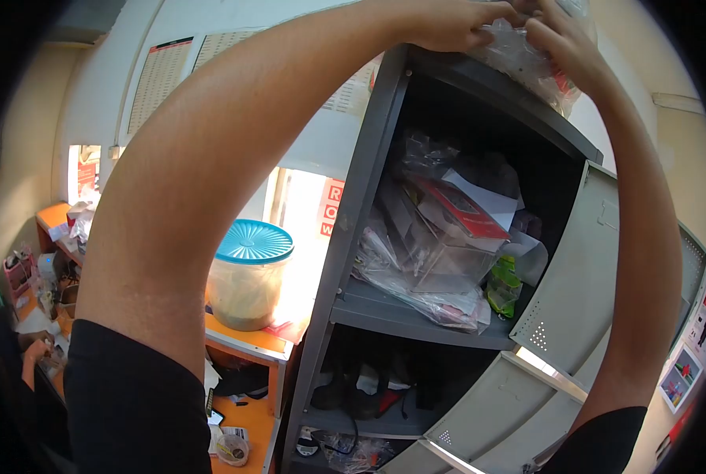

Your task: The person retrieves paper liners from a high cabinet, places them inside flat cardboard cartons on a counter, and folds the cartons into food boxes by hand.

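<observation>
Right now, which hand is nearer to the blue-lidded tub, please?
Left. The left hand is above and right of the blue-lidded tub; the right hand is farther right, at the plastic bag.

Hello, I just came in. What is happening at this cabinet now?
A person has both arms raised. The left hand and the right hand are at a clear plastic bag on top of the grey cabinet; the picture does not show clearly how firmly they grip it. The cabinet doors stand open, showing a clear box among bags and papers on the upper shelf. To the left, a tub with a blue lid stands on an orange table.
</observation>
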Demonstrator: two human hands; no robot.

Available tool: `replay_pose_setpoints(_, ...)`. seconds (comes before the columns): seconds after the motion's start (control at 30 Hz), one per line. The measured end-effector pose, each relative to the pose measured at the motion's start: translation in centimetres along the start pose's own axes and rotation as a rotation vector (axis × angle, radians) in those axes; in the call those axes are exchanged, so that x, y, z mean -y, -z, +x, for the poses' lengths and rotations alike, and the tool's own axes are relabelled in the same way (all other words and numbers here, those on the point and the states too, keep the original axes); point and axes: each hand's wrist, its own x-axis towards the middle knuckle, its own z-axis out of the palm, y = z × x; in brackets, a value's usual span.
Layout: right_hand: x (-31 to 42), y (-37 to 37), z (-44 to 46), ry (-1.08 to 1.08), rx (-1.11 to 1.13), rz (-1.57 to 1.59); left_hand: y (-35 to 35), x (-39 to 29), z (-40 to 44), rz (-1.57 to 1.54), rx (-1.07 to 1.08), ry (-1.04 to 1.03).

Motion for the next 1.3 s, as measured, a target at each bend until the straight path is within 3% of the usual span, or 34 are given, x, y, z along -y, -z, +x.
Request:
replay_pose_setpoints(0.03,-0.4,0.3,0.3,-0.059,0.025,0.06,-0.4,1.2,0.9,0.031,0.021,-0.003)
replay_pose_setpoints(0.13,8.2,0.5,-4.6,-0.022,0.027,-0.018,-0.2,1.2,1.5,0.087,0.028,-0.01)
replay_pose_setpoints(0.23,5.1,1.8,-4.5,0.228,0.099,-0.399,-0.3,3.9,1.0,0.067,-0.033,-0.071)
replay_pose_setpoints(0.27,5.1,2.2,-4.8,0.493,0.002,-0.598,-0.6,5.1,0.9,0.054,-0.053,-0.106)
replay_pose_setpoints(0.37,2.9,2.0,-6.3,0.46,-0.124,-0.626,-1.9,5.8,0.2,0.054,-0.302,-0.138)
replay_pose_setpoints(0.47,4.6,1.8,-5.1,0.297,-0.126,-0.718,-0.6,4.0,1.4,-0.124,-0.007,0.308)
replay_pose_setpoints(0.57,6.3,0.5,-3.7,0.39,-0.134,-0.96,-2.4,4.6,2.6,0.098,-0.287,0.091)
replay_pose_setpoints(0.6,7.8,0.2,-3.2,0.475,-0.137,-1.064,-2.3,3.6,2.3,0.16,-0.287,0.126)
replay_pose_setpoints(0.67,11.3,-0.6,-2.3,0.356,-0.071,-1.16,-1.9,1.3,1.6,0.283,-0.281,0.197)
replay_pose_setpoints(0.73,14.8,-1.5,-2.2,-0.056,0.072,-1.135,-2.3,0.0,1.8,0.353,-0.322,0.256)
replay_pose_setpoints(0.83,13.0,-2.1,-0.9,0.022,-0.015,-1.321,-3.1,-0.5,2.3,0.428,-0.381,0.269)
replay_pose_setpoints(1.03,9.5,-1.9,2.3,-0.064,0.025,-1.254,-3.6,-2.0,1.6,0.113,-0.491,0.33)
replay_pose_setpoints(1.17,11.1,-0.8,2.3,-0.164,-0.071,-0.617,-3.1,-1.5,1.3,0.009,-0.474,0.339)
replay_pose_setpoints(1.27,13.3,0.7,1.5,-0.138,-0.127,-0.419,-2.9,-1.0,1.3,-0.179,-0.547,0.453)
replay_pose_setpoints(1.3,13.9,1.4,1.3,-0.121,-0.147,-0.389,-2.6,-1.3,0.7,-0.185,-0.526,0.357)
